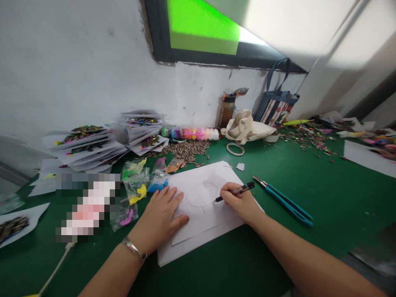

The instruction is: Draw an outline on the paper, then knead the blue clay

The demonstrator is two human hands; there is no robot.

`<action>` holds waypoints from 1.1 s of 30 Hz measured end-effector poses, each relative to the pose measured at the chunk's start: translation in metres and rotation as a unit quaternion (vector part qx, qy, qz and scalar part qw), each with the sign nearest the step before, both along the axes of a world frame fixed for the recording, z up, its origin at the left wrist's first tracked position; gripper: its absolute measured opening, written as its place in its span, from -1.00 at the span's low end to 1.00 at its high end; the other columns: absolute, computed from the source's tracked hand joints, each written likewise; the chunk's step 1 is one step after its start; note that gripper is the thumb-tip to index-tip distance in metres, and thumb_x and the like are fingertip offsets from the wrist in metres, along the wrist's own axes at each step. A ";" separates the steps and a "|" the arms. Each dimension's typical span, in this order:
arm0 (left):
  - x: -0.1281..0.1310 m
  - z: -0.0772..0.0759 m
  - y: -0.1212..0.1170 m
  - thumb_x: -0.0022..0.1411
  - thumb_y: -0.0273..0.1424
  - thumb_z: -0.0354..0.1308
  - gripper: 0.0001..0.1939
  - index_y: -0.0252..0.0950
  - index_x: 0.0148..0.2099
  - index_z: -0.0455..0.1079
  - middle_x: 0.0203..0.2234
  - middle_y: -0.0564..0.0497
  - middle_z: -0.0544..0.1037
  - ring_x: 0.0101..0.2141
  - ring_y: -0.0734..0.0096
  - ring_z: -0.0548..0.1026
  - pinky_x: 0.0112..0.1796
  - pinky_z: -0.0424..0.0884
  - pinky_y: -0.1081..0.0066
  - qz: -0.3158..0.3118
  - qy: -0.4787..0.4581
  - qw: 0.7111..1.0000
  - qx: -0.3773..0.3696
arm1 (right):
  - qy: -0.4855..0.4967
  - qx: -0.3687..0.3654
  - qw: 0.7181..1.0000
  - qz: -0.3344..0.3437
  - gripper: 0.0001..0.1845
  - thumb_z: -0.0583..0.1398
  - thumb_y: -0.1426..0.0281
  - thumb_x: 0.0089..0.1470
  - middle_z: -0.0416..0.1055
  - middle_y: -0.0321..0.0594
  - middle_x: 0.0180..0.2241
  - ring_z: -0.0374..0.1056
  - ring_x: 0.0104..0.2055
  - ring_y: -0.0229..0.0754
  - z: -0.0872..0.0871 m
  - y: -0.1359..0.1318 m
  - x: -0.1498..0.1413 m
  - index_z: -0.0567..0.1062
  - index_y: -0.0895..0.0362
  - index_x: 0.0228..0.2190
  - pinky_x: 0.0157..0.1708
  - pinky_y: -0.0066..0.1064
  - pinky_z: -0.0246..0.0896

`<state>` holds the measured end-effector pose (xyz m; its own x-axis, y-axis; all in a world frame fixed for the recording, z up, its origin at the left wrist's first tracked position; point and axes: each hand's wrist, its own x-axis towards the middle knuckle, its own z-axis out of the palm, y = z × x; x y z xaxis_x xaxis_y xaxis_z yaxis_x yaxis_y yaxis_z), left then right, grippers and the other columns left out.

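The paper [202, 222] lies partly hidden (a corded object [88, 208] is pixelated)

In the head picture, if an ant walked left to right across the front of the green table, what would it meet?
Seeds on paper, white cord, bag of yellow stuff, left hand, right hand holding a pen, blue cutter. The drawing sheet lies under both hands.

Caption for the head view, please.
Right hand holding a black pen at a curved outline on white paper, left hand resting across its edge.
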<state>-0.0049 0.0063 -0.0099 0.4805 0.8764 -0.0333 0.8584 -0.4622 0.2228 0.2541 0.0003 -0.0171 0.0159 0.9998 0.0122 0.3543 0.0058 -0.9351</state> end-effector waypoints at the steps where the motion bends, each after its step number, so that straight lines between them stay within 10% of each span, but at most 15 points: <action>1: 0.000 0.000 0.000 0.22 -0.01 0.02 -0.35 -0.22 0.25 0.22 0.24 -0.15 0.21 0.25 -0.10 0.04 0.19 -0.04 -0.09 0.000 0.000 1.000 0.001 | 0.000 0.000 1.000 0.002 -0.84 0.10 0.40 -0.07 0.19 -0.39 -0.64 0.10 -0.53 -0.25 0.000 0.000 0.000 0.38 0.11 -0.62 -0.52 -0.42 -0.06; 33: 0.003 0.006 0.000 0.22 -0.02 0.02 -0.32 -0.27 0.28 0.18 0.27 -0.17 0.15 0.27 -0.11 -0.01 0.20 -0.07 -0.10 0.005 0.029 0.999 -0.029 | -0.006 -0.004 1.000 0.022 -0.85 0.09 0.46 -0.11 0.15 -0.40 -0.67 0.07 -0.56 -0.28 -0.002 -0.001 0.003 0.37 0.12 -0.65 -0.56 -0.44 -0.09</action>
<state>-0.0020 0.0065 -0.0039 0.4678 0.8767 -0.1123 0.8750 -0.4416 0.1984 0.2572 -0.0005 -0.0195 -0.0287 0.9996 0.0031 0.3659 0.0135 -0.9306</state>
